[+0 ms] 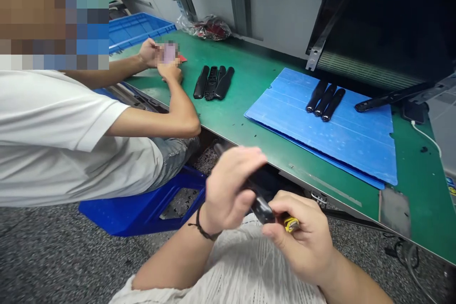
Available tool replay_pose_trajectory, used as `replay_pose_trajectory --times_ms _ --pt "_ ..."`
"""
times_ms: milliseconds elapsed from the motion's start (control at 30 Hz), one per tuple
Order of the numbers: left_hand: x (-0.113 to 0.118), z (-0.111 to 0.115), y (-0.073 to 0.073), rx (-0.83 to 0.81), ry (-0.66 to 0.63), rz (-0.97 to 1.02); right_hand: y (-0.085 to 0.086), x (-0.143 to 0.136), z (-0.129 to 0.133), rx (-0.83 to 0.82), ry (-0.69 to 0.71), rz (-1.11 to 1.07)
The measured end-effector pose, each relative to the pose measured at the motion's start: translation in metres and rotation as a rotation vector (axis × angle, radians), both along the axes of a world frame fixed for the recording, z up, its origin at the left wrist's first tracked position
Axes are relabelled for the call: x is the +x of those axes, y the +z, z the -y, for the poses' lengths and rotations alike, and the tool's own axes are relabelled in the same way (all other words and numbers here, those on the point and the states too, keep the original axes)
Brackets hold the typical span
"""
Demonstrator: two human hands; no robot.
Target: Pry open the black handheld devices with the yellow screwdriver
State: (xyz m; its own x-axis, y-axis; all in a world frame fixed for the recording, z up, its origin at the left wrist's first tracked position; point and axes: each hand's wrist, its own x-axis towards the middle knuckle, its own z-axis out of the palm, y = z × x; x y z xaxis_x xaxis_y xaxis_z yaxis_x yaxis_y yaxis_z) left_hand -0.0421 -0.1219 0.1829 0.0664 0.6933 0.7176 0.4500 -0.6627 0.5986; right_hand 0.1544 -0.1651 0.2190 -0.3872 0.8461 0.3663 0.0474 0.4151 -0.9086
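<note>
A long black plastic handle [262, 210] slants across in front of my body, above my lap. My left hand [230, 190] is wrapped round its middle, thumb along the near side, and looks slightly blurred. At the handle's near end, the thumb and forefinger of my right hand [304, 235] pinch close to its tip. A small yellow-and-black tool [291, 224] sticks out of my right fist; its working end is hidden, so its exact kind cannot be made out. Three similar black handles [325, 100] lie side by side on the blue plastic sheet [285, 114].
The green-topped bench [245, 71] runs along the front. Several black handle parts [213, 83] lie near a co-worker [71, 137], seated left, whose hands hold a phone [170, 52]. A blue crate [138, 28], a blue stool [124, 213] and a grey plate [394, 211] also show.
</note>
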Motion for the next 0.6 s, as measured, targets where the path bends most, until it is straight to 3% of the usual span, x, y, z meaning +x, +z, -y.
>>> replay_pose_trajectory --times_ms 33,100,300,600 --pt "0.000 0.003 0.000 -0.027 -0.149 -0.054 0.002 0.002 0.000 -0.010 0.010 0.026" --pt "0.003 0.005 -0.005 -0.084 -0.259 -0.046 0.003 0.006 -0.002 0.016 -0.004 0.134" --pt "0.006 -0.003 -0.019 -0.121 -0.272 0.020 -0.003 0.022 -0.017 0.380 0.051 0.497" --pt "0.008 -0.007 -0.013 -0.078 -0.346 -0.070 0.002 0.006 -0.032 0.360 0.075 0.560"
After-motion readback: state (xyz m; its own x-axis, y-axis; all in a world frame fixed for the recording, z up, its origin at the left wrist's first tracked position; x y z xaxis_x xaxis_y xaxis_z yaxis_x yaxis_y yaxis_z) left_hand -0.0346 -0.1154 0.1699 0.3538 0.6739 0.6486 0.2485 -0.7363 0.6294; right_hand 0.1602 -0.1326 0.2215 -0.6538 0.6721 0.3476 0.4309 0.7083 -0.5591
